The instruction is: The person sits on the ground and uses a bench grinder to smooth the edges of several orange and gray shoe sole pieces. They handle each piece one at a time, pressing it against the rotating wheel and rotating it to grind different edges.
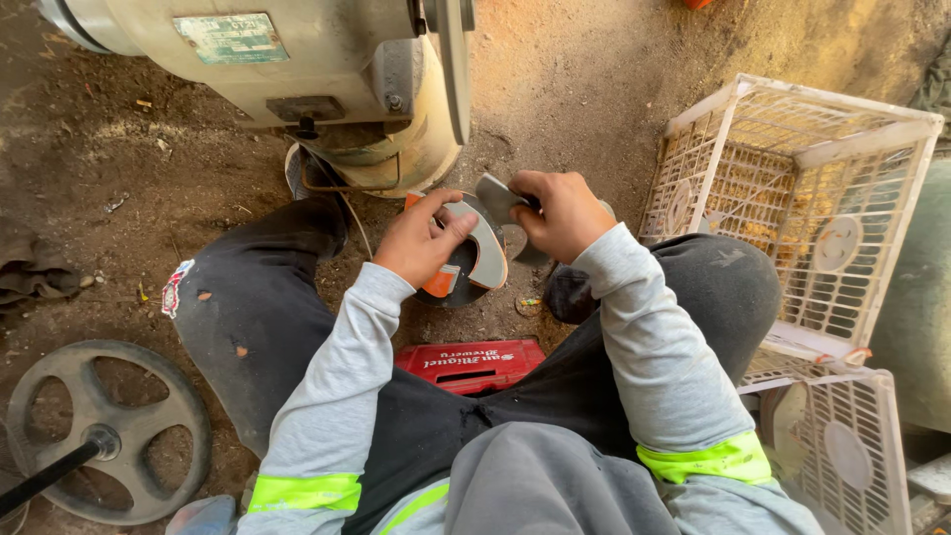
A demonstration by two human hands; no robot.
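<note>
Grey curved sole piece (487, 243), held low between the knees above the dirt floor (575, 89). The left hand (421, 241) grips it together with a dark and orange stack (448, 277); the right hand (560, 213) closes on a second grey piece (495, 196). A beige machine (297, 69) stands just ahead. 2 white plastic crates (802, 188) at right; the upper holds pale round pieces. A red crate (471, 365) lies under the person, a spoked wheel (99, 431) lower left.
</note>
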